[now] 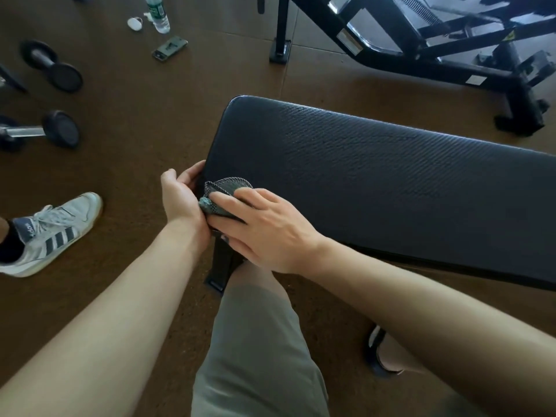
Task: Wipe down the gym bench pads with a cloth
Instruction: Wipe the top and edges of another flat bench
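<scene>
On the brown floor far left of the bench pad [376, 182] lie two dumbbells [51, 66], with a white striped sneaker [51, 233] nearer the viewer. Just left of the pad's end, the left hand [180, 197] curls its fingers around the pad's near corner, gripping it. Beside it, on the pad's corner, the right hand [264, 227] lies with fingers fairly straight, pressing a small bunched grey cloth [224, 195] against the pad.

Left hand [180, 197] fingers curled; right hand [261, 230] flat, fingers extended; wrists nearly touching.
</scene>
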Tool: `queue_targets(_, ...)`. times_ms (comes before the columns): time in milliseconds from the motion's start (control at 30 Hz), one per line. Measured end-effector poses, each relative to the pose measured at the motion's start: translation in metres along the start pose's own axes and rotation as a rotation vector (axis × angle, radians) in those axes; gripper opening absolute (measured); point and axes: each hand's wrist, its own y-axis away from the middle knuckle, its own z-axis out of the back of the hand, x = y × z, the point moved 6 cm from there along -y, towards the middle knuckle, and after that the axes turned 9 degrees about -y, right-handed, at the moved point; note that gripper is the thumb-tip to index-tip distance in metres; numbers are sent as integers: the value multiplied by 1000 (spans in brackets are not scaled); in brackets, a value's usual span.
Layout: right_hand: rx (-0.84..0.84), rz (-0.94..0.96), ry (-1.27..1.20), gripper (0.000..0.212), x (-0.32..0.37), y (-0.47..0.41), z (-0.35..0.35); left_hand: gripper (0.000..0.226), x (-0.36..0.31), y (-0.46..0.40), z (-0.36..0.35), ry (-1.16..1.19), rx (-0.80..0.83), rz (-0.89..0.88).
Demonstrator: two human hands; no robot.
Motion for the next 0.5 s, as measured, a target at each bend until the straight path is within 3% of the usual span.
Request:
queue_targets(267, 33, -91, -15, 46, -51, -53, 2, 55, 2, 5, -6, 50, -133, 40)
queue_targets(500, -148, -500, 38, 42, -155, -61, 28, 53, -8, 9, -4, -226, -378, -87)
